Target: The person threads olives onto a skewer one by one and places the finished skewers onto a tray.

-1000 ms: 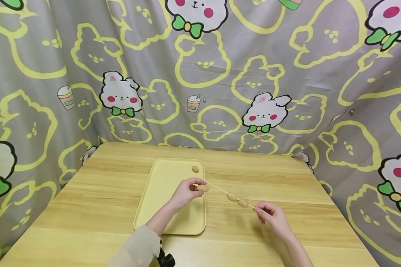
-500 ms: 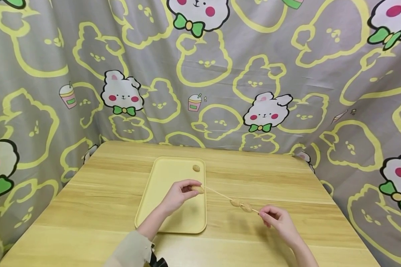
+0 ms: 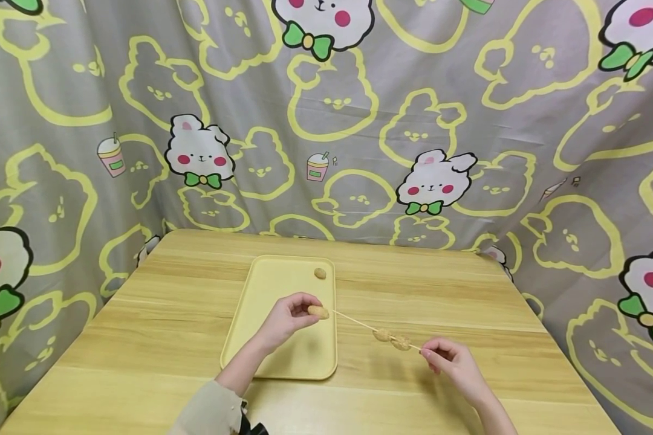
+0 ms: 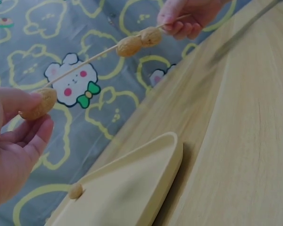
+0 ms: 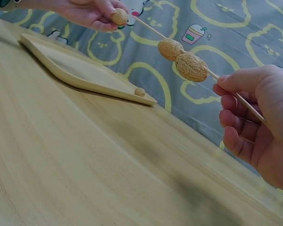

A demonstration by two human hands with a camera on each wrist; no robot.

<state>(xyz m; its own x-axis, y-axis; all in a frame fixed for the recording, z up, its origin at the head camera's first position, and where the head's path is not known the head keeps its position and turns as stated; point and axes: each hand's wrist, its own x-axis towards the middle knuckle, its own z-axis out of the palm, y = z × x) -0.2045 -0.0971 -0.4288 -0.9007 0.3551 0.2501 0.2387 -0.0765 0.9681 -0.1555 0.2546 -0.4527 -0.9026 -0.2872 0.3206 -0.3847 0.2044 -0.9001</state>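
My left hand [image 3: 287, 320] pinches a golden-brown, wrinkled ball [image 3: 318, 312] between thumb and fingers, above the yellow tray [image 3: 250, 314]. My right hand [image 3: 454, 365] grips the lower end of a thin wooden skewer [image 3: 354, 319], clear in the right wrist view, where the stick runs through the right fingers [image 5: 236, 132]. Two similar balls [image 5: 191, 66] are threaded on the skewer, side by side near the right hand. The skewer slants up to the left, and its bare tip points at the left hand's ball with a small gap between them. Another ball [image 3: 320, 273] lies in the tray's far right corner.
The tray sits left of centre on a wooden table [image 3: 430, 278], its low raised rim all around. A grey patterned curtain [image 3: 348, 121] hangs behind and at both sides. A black device [image 3: 253, 428] is at the left wrist.
My left hand has shifted slightly left with its ball, and the ball shows more fully. My right hand has moved a little right and down with the skewer. A gap now shows at the tip.
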